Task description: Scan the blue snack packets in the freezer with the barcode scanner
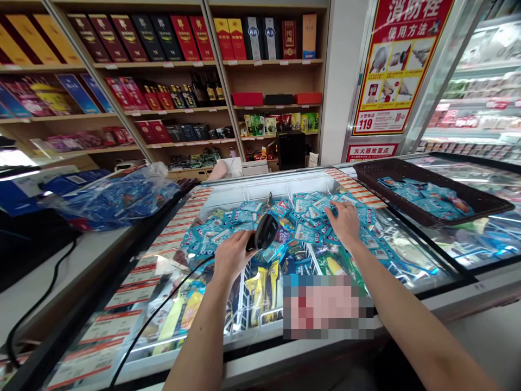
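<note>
Blue packets [306,233]: overlapping on the freezer's glass top [411,262], many with barcode patches upward, which probably leaves the print readable without turning them.
Scanner [267,232]: wrapped by the handle in the left of the hands [233,252], head raised over the packets, likely for a clear line onto them.
Right hand [345,221]: fingers bent among the packets; cannot tell whether one is pinched.
Cable [175,291]: trails nearer and leftward, its slack presumably allowing reach.
Basket [488,205]: to the right, walls apparently keeping more blue packets together.
</note>
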Motion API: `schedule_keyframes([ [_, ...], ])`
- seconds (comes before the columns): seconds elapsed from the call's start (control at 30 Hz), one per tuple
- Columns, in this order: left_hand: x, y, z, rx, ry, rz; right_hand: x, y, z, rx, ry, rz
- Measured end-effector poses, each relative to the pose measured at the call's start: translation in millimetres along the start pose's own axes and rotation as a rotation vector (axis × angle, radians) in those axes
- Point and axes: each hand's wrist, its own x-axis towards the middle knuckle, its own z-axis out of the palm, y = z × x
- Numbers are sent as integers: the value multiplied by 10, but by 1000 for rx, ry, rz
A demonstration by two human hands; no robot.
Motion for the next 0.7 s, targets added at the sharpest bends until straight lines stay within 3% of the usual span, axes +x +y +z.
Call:
schedule_keyframes([
  [0.1,0,-1,-18,0,-2,-32,-35,-38,-31,-87,35,-77],
  [0.23,2,-1,-75,20,-18,-117,-88,-96,-11,-99,-28,-206],
  [0.5,-45,-171,-133,60,78,-442,-143,-186,69,34,-31,-257],
  [0.7,-57,-226,-164,9,125,-589,-202,-620,157,170,-391,-559],
])
